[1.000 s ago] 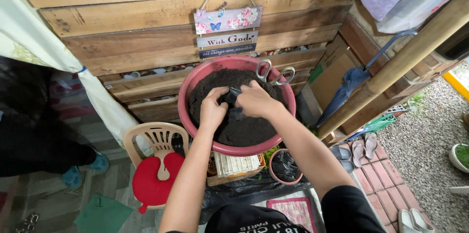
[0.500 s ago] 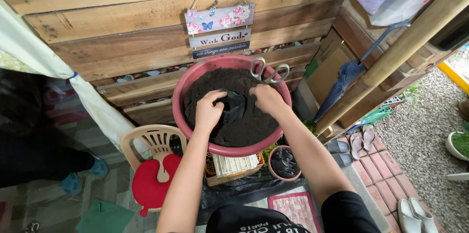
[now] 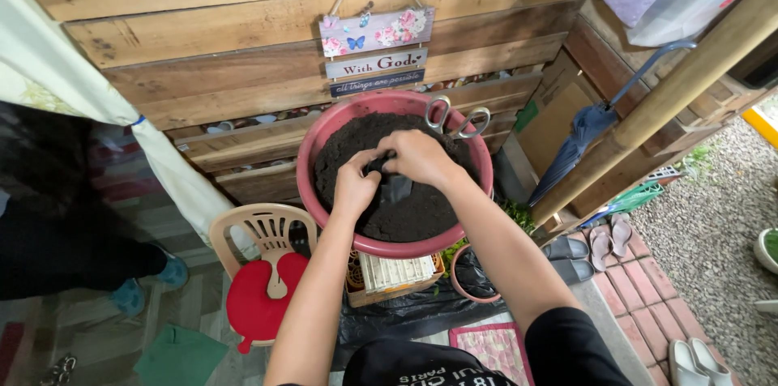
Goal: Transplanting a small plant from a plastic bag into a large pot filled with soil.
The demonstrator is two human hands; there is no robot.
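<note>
My left hand (image 3: pixel 354 185) and right hand (image 3: pixel 419 157) both pinch a black bag (image 3: pixel 395 189) over the soil (image 3: pixel 348 143) in the red basin (image 3: pixel 312 147). Scissors (image 3: pixel 455 116) rest on its rim.

Wood-plank wall (image 3: pixel 203 38) w/ small hanging sign (image 3: pixel 374 50). Plastic chair (image 3: pixel 263 264) w/ red seat at left, curtain (image 3: pixel 97 102) beside it. Brick paving (image 3: pixel 640 305) & gravel (image 3: pixel 721 191) at right, sandals (image 3: pixel 604 236), folded blue umbrella (image 3: pixel 592 131) by bamboo pole (image 3: pixel 673 86). Daylight.
</note>
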